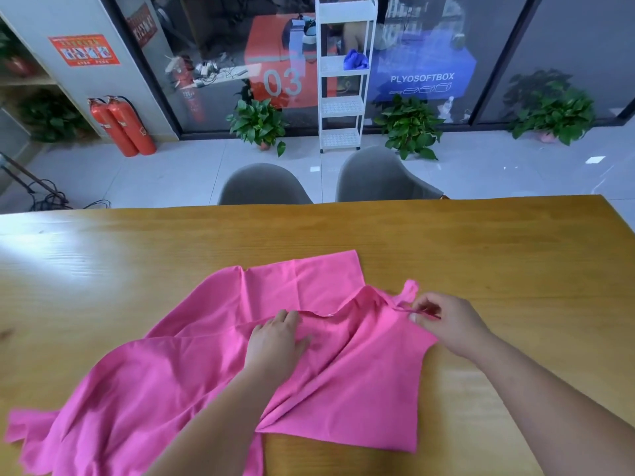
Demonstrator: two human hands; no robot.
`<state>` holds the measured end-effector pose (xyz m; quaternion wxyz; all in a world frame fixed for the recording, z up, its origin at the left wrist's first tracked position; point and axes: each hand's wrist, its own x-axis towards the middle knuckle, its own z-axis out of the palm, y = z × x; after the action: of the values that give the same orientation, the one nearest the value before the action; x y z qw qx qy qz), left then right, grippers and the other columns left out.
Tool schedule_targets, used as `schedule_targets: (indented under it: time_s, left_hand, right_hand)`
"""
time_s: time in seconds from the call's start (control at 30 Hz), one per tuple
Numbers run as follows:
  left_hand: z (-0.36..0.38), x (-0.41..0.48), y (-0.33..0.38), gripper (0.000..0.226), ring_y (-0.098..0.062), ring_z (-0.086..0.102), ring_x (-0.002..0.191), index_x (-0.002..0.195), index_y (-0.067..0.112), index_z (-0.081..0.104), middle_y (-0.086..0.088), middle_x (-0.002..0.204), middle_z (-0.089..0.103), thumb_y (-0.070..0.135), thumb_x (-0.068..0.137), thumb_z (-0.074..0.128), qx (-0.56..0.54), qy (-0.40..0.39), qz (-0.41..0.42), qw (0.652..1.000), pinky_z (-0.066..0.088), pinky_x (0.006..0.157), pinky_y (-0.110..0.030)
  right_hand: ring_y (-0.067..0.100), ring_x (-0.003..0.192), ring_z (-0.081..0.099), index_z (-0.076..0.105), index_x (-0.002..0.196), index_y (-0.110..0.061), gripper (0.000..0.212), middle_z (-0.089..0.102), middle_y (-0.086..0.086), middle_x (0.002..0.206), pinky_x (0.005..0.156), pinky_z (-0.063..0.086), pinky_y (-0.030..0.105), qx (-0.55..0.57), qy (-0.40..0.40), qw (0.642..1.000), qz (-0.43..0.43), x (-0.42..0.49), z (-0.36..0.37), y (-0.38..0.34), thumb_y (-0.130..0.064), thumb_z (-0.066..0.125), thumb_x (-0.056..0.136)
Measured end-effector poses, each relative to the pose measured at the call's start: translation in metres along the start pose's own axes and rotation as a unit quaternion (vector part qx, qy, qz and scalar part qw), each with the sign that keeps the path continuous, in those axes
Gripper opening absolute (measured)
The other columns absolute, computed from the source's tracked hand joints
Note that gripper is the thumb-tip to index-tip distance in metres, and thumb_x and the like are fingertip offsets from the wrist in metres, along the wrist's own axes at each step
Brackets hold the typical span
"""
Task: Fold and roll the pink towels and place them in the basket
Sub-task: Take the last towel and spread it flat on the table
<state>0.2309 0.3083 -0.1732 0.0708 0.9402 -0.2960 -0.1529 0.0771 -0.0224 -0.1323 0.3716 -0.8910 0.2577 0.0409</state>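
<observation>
Writing: a blue cloth [422, 79] behind the glass says "PLYOSOFTBOX"; an orange cloth [281, 82] says "03".
Towel: the pink towel [192, 372] lies spread and wrinkly on the desk [481, 242], its long way going from near left to far right.
Left hand: the left hand [278, 338] lies flat on the towel's middle, grip wide.
Right hand: the right hand [443, 324] has its grip pinching the towel's right corner.

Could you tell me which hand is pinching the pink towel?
The right hand: it pinches a bunched corner of the pink towel at its right edge, whereas the left hand lies flat, fingers straight, on the cloth's middle.
</observation>
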Motion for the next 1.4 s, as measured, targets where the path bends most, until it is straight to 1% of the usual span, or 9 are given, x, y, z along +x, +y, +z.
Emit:
schedule_targets:
  time_s: [0.07, 0.27, 0.57, 0.7, 0.9, 1.07, 1.17, 1.27, 1.4]
  left_hand:
    - [-0.002, 0.003, -0.003, 0.045, -0.022, 0.066, 0.107, 0.129, 0.034, 0.057, 0.011, 0.121, 0.059, 0.056, 0.091, 0.069, 0.009, -0.014, 0.006, 1.0, 0.051, 0.089, -0.041]
    - [0.009, 0.002, -0.002, 0.01, -0.023, 0.068, 0.087, 0.093, 0.028, 0.065, 0.01, 0.097, 0.063, 0.037, 0.095, 0.065, -0.036, 0.027, -0.01, 0.999, 0.05, 0.069, -0.038]
    - [-0.024, 0.016, -0.023, 0.009, -0.031, 0.063, 0.064, 0.094, 0.026, 0.057, 0.005, 0.082, 0.065, 0.028, 0.1, 0.064, -0.124, 0.214, -0.004, 0.969, 0.04, 0.052, -0.035]
    - [-0.074, 0.034, -0.029, 0.016, -0.037, 0.062, 0.058, 0.102, 0.024, 0.047, -0.003, 0.063, 0.064, 0.038, 0.108, 0.043, -0.131, 0.267, -0.051, 0.953, 0.04, 0.052, -0.037]
    - [-0.181, 0.091, -0.055, 0.013, -0.041, 0.066, 0.086, 0.115, 0.021, 0.049, -0.012, 0.095, 0.073, 0.033, 0.109, 0.045, -0.231, 0.373, -0.186, 0.879, 0.046, 0.069, -0.045]
    - [-0.151, 0.094, -0.065, 0.068, -0.037, 0.059, 0.13, 0.163, 0.017, 0.027, -0.01, 0.162, 0.044, 0.026, 0.103, 0.058, -0.199, 0.22, -0.136, 0.945, 0.05, 0.103, -0.05]
    - [-0.085, 0.061, -0.051, 0.067, -0.033, 0.046, 0.144, 0.16, 0.019, 0.035, -0.008, 0.164, 0.04, 0.039, 0.101, 0.058, -0.116, 0.17, -0.076, 0.976, 0.042, 0.117, -0.049]
    - [-0.031, 0.027, -0.024, 0.067, -0.025, 0.046, 0.142, 0.152, 0.031, 0.048, 0.003, 0.158, 0.047, 0.061, 0.092, 0.054, -0.065, 0.116, 0.025, 0.991, 0.037, 0.119, -0.047]
    - [0.014, 0.006, 0.0, 0.064, -0.033, 0.037, 0.149, 0.141, 0.042, 0.053, 0.004, 0.157, 0.045, 0.068, 0.083, 0.064, 0.033, 0.016, 0.053, 0.998, 0.026, 0.122, -0.065]
  right_hand:
    - [-0.003, 0.083, 0.067, 0.072, 0.083, -0.037, 0.019, 0.073, -0.023, 0.086, 0.08, 0.054, 0.03, 0.014, -0.019, 1.0, -0.016, 0.019, -0.01, -0.015, -0.025, 0.087, 0.084]
    - [-0.002, 0.084, 0.066, 0.073, 0.081, -0.037, 0.017, 0.074, -0.017, 0.086, 0.075, 0.05, 0.024, -0.033, -0.076, 0.996, -0.026, 0.054, -0.018, -0.041, -0.029, 0.089, 0.082]
    - [0.007, 0.093, 0.066, 0.076, 0.08, -0.034, 0.016, 0.073, -0.015, 0.093, 0.079, 0.054, 0.03, -0.09, -0.108, 0.99, 0.015, 0.074, -0.029, -0.05, -0.033, 0.092, 0.079]
    - [0.018, 0.091, 0.069, 0.077, 0.083, -0.028, 0.013, 0.074, -0.006, 0.091, 0.072, 0.055, 0.033, -0.008, -0.081, 0.997, 0.014, 0.087, -0.042, -0.081, -0.026, 0.09, 0.083]
    - [0.013, 0.118, 0.061, 0.073, 0.117, -0.038, 0.026, 0.066, -0.011, 0.128, 0.097, 0.05, 0.037, 0.243, 0.088, 0.964, -0.06, 0.144, -0.068, -0.159, -0.029, 0.08, 0.094]
    - [0.02, 0.134, 0.055, 0.043, 0.156, -0.026, 0.057, 0.045, 0.003, 0.157, 0.109, 0.049, 0.046, 0.112, 0.062, 0.991, -0.038, 0.157, -0.013, -0.147, -0.036, 0.064, 0.104]
    - [0.028, 0.139, 0.054, 0.032, 0.162, -0.019, 0.068, 0.042, 0.012, 0.161, 0.114, 0.046, 0.048, 0.016, -0.03, 0.999, -0.002, 0.128, 0.044, -0.103, -0.041, 0.059, 0.104]
    - [0.025, 0.14, 0.051, 0.032, 0.163, -0.021, 0.067, 0.043, 0.005, 0.158, 0.112, 0.046, 0.043, -0.005, -0.024, 1.0, 0.018, 0.088, 0.078, -0.078, -0.049, 0.053, 0.105]
    - [0.02, 0.142, 0.047, 0.037, 0.16, -0.023, 0.059, 0.046, -0.002, 0.155, 0.115, 0.042, 0.037, -0.036, -0.012, 0.999, -0.019, 0.056, 0.093, -0.069, -0.043, 0.052, 0.107]
